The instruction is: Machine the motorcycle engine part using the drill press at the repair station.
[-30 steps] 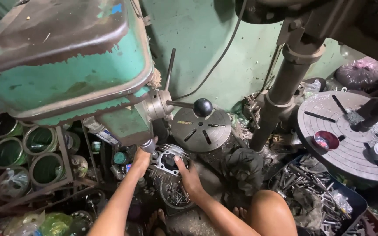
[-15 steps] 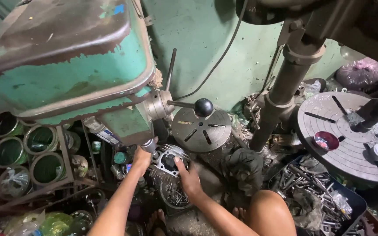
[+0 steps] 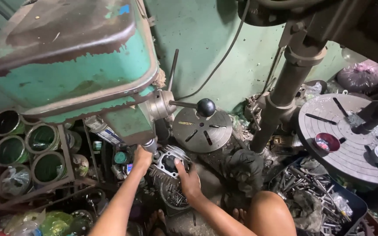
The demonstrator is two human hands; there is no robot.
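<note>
The fingers of the left hand (image 3: 142, 158) curl up around the drill chuck (image 3: 150, 145) that hangs under the green machine head (image 3: 66, 65), closed on it from the left side. The fingers of the right hand (image 3: 189, 181) lie spread and flat over the near edge of the finned metal cylinder (image 3: 168, 165), pressing on it rather than wrapped around it; the thumb side points toward the bore.

The cylinder sits directly beneath the chuck, between the two hands, low in front of the person's bare knee (image 3: 270, 214). It is a grey, dull casting with a round dark bore in the top face and thin cooling fins stacked down its side, grimy with oil. What it rests on cannot be made out.

Behind it stands a round slotted plate (image 3: 202, 130), and a feed lever with a black ball knob (image 3: 206, 107) sticks out of the machine head above that. To the left is a rack of green-stained cans (image 3: 27, 148). To the right a grey column (image 3: 281, 100) rises beside a larger round slotted surface (image 3: 351, 148) carrying a small red bowl (image 3: 327, 141), with a bin of metal rods (image 3: 311, 192) below.
</note>
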